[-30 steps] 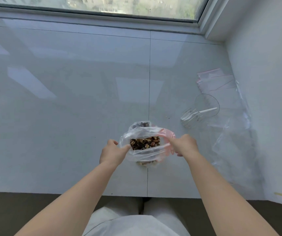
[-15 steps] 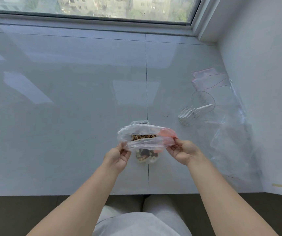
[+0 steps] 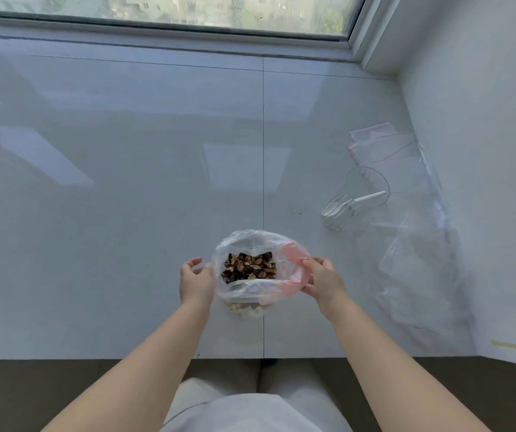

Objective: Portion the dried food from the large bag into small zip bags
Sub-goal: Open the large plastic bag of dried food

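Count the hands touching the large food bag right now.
2. Left hand rests against the large bag at its left rim; right hand grips the pink-tinted right rim. Fingertips partly hidden by plastic.

Bag's (image 3: 252, 294) lower contents (image 3: 246, 310) half hidden

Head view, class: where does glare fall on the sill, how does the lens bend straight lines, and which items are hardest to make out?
Head view: pale window reflections streak the glossy sill; the window frame bows from wide-angle distortion; the clear zip bags and clear cup nearly vanish against the surface.
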